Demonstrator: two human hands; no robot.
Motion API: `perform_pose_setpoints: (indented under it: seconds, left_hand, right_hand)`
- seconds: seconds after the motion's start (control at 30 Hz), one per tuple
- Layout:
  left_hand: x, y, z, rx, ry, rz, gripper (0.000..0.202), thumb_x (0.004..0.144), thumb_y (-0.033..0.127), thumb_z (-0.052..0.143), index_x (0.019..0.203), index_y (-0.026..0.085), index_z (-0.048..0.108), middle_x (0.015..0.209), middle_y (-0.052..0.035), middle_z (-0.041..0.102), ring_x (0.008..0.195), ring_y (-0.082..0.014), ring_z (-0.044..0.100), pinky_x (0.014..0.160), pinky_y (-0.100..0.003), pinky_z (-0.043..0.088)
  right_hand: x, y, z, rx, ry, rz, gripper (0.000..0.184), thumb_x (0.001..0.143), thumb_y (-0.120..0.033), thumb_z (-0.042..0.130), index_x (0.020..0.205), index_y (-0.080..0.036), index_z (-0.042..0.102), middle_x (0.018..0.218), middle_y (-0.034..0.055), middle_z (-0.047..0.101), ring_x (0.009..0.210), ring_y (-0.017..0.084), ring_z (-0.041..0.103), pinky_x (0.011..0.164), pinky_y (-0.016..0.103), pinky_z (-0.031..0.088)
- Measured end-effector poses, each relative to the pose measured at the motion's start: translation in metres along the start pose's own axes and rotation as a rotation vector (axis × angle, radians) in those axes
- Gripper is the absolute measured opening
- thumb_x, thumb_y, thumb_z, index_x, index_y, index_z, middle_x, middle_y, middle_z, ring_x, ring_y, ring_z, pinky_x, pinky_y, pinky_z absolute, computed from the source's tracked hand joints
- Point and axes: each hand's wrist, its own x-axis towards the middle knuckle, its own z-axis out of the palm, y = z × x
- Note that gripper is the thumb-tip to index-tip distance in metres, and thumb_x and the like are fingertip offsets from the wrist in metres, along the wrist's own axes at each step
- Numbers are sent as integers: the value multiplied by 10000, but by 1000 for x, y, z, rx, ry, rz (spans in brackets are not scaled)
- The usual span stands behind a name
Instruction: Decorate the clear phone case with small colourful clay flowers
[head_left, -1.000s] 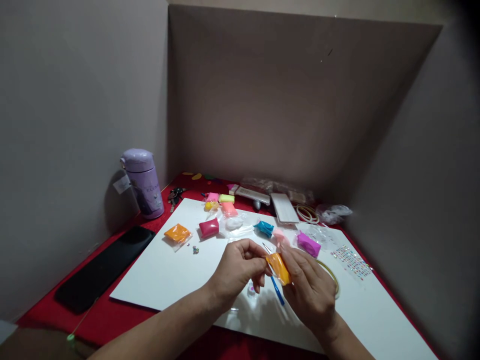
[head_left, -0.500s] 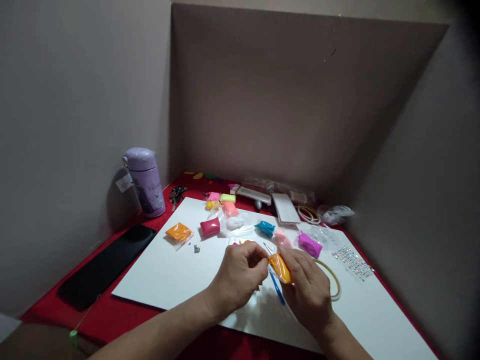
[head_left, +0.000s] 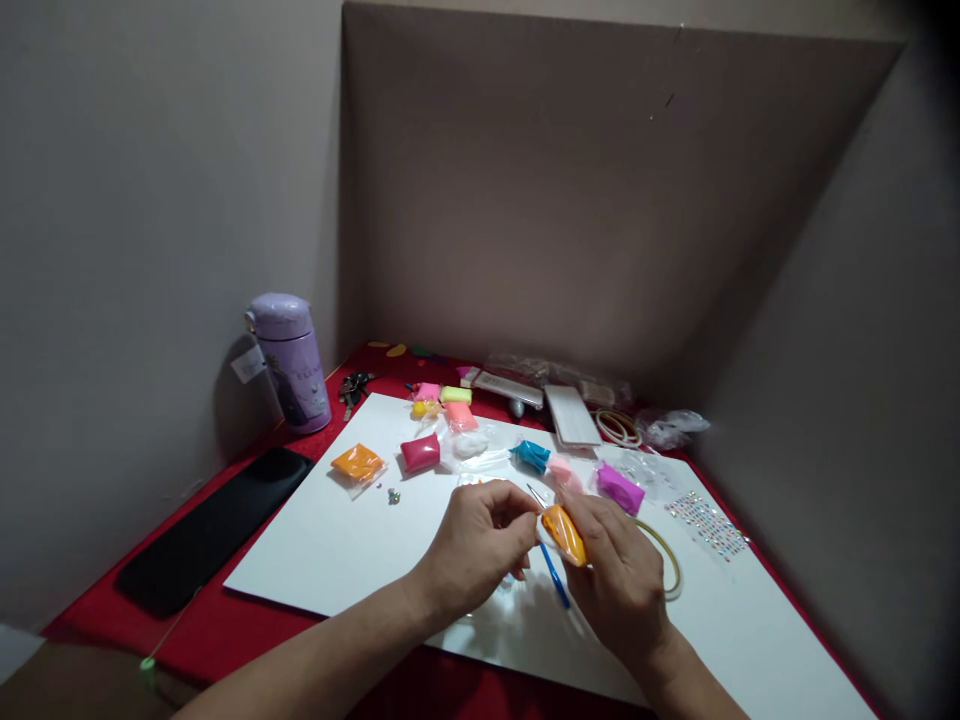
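Centrally, orange packet (head_left: 565,537) in grip of right hand (head_left: 621,575), its left end in pinch of left hand (head_left: 474,550).

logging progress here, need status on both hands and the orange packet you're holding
Right hand holding orange packet. Left hand at packet's edge, grip unclear. Blue-handled tool on white board below, partly hidden.

The scene was dim, with grey walls (head_left: 172,200) sinking into gloom and the white board (head_left: 300,545) showing brightest. The light's source lay out of frame; soft shadows spread on the board below the hands (head_left: 472,550), and the purple bottle (head_left: 294,375) cast one leftward onto the wall. Glare streaked the held orange packet (head_left: 566,538). Blackness swallowed the upper right corner, wide-angle stretch slanted the edges, and the lower left looked blurred.
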Motion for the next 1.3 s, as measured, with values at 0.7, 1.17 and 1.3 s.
perform_pose_setpoints:
  seconds: [0.7,1.17,1.3]
  left_hand:
    - [2,0,-1,13,12,-44,68,690,149,559,704,120,618,530,18,556,413,-81,512,411,-204,457]
    - [0,-2,-2,124,25,23,146,774,256,570,681,144,572,550,24,525,448,-88,511,420,-207,457]
    - [0,-1,-2,76,1,15,128,767,243,575,694,139,581,563,18,536,454,-91,521,438,-214,462]
  right_hand:
    - [0,-8,3,91,-3,94,370,862,-138,566,1232,-129,550,932,138,693,838,241,666,698,378,547]
    - [3,-11,1,109,-20,93,374,861,-131,564,1235,-127,543,904,127,691,796,225,659,677,359,543]
    - [4,-10,0,104,-29,93,355,871,-137,552,1225,-116,550,906,137,690,791,229,659,653,353,536]
